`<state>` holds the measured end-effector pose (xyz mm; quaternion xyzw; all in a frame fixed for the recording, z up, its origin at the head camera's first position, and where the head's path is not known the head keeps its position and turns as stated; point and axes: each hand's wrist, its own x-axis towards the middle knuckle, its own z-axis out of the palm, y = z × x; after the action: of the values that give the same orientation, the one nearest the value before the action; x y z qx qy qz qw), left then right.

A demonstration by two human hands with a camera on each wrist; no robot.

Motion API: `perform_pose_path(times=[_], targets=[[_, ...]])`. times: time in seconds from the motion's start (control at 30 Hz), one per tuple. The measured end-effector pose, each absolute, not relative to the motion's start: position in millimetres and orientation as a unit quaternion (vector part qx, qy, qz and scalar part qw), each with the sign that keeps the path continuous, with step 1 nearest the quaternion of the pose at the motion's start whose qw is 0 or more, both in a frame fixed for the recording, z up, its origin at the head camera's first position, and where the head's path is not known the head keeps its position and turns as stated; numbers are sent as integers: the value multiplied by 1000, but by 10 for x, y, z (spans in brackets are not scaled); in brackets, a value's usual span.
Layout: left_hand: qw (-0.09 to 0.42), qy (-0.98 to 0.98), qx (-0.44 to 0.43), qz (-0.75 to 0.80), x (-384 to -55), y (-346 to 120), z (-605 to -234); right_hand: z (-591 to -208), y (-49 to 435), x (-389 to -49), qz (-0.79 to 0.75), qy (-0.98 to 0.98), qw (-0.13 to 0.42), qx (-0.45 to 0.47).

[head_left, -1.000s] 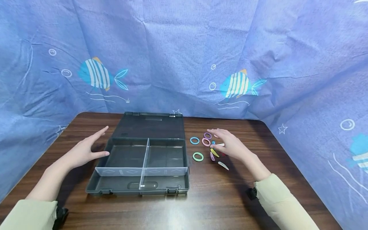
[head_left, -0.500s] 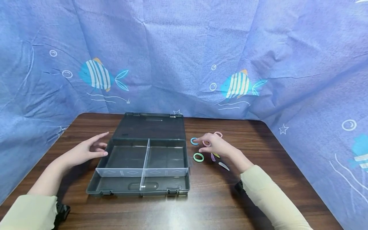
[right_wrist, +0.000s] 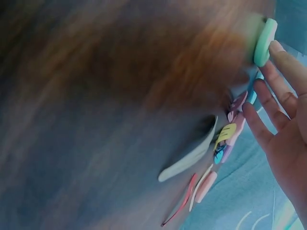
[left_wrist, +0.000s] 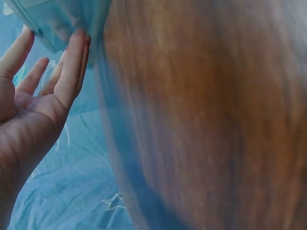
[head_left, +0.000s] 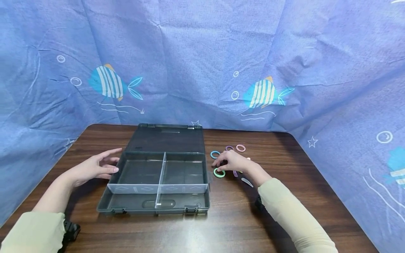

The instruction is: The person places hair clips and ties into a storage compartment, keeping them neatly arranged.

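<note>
A dark translucent divider box (head_left: 152, 207) lies with its lid laid back. My left hand (head_left: 93, 165) is at its left side, thumb by the rim, fingers extended; in the left wrist view the fingertips (left_wrist: 76, 40) meet the box wall (left_wrist: 48, 24). My right hand (head_left: 234, 161) reaches down over the green hair tie (head_left: 219, 173). In the right wrist view its thumb (right_wrist: 283, 55) is at the green ring's edge and the other fingers are spread. A blue hair tie (head_left: 215, 154) lies just behind that hand, which hides some smaller pieces.
Purple (head_left: 229, 148) and pink hair ties (head_left: 240, 148) lie farther back. A white hair clip (head_left: 247, 182) lies in front of the right forearm; yellow (right_wrist: 225, 134) and red clips (right_wrist: 182, 203) show in the right wrist view. A blue fish-print curtain (head_left: 196, 63) hangs behind the table.
My right hand has moved left and lower, from over the clips to the green hair tie. My left hand's fingers have drawn in closer to the box's left wall.
</note>
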<state>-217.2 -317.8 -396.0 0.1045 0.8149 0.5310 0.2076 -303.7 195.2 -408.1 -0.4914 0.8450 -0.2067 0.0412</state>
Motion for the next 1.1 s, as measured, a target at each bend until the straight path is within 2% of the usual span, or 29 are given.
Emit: perform_pose_path(times=[0.6, 1.1], targets=[[225, 802, 83, 547, -2157, -3135, -3936, -4107, 1913, -3058, -208, 859, 77, -461], [220, 810, 86, 537, -2144, -3124, -3927, -3734, 1894, -2943, -227, 884, 98, -396]])
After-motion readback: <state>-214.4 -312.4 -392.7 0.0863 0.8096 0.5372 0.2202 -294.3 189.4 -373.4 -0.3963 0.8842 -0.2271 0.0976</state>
